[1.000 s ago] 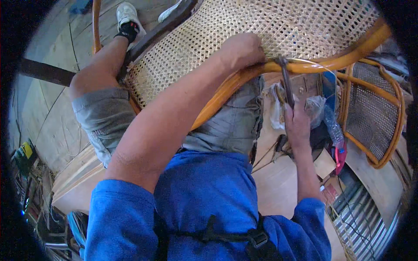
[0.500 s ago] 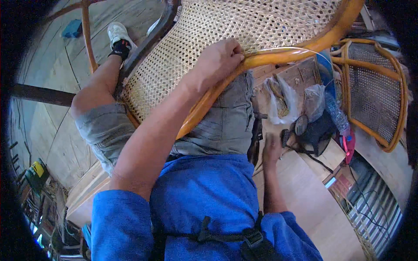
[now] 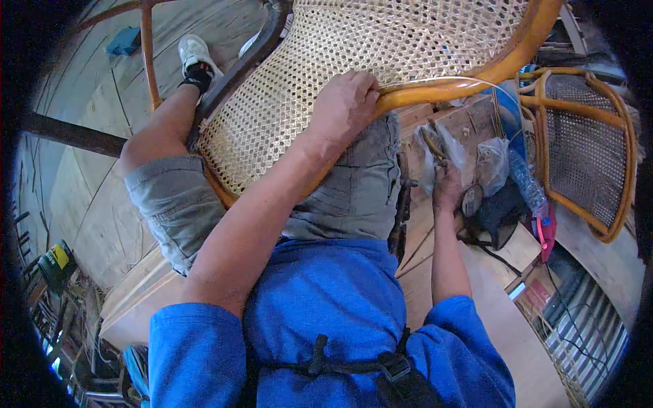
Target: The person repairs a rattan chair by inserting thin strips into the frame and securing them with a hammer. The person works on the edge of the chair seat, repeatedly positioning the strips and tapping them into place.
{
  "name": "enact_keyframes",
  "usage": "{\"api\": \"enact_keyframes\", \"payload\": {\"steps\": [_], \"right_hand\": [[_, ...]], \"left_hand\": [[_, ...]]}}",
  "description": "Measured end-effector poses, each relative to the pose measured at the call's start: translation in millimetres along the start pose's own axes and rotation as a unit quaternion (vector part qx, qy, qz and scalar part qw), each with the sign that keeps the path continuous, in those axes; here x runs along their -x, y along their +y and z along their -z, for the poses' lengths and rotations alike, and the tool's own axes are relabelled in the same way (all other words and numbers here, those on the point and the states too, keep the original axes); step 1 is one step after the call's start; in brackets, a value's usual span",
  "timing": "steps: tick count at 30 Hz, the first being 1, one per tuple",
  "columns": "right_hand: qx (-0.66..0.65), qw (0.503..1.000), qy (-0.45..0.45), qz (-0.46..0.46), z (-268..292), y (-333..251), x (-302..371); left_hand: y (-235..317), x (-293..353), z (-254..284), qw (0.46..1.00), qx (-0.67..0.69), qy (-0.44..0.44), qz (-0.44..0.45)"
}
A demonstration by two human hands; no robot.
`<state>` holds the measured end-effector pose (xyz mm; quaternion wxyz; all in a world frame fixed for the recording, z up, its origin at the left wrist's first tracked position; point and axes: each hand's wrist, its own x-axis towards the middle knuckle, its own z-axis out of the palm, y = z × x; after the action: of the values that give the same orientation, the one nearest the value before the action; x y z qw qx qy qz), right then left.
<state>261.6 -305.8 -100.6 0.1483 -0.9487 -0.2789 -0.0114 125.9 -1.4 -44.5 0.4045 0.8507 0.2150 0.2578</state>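
A woven cane panel in a glossy orange-brown rattan frame lies over my lap. My left hand is closed over the near edge of the frame, fingers curled onto the weave. A thin pale cane strip runs from beside those fingers along the frame and loops off to the right. On the right, my right hand reaches up to a clear plastic bag with brownish, slender things in it. Its fingertips touch the bag's contents; their grip is too small to make out.
Right of the bag lie another crumpled plastic bag, a clear plastic bottle and a black cloth-like thing. Beyond them stands a second rattan piece with a woven panel. Wooden boards extend beside my right arm.
My right hand has moved forward from the board edge to the plastic bag. My left hand stays on the frame, and the whole view has shifted slightly.
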Motion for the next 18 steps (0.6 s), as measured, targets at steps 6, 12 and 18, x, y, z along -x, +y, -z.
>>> {"api": "enact_keyframes", "payload": {"steps": [6,12,18], "right_hand": [[0.005,0.999,-0.050,-0.005,10,1,-4],[-0.139,0.986,-0.065,-0.061,41,-17,3],[-0.390,0.880,-0.145,-0.227,94,-119,16]], "left_hand": [[-2,4,1,1.000,0.014,0.017,-0.014],[38,28,13,0.997,0.024,-0.017,-0.067],[80,55,-11,0.940,0.244,-0.209,0.114]]}}
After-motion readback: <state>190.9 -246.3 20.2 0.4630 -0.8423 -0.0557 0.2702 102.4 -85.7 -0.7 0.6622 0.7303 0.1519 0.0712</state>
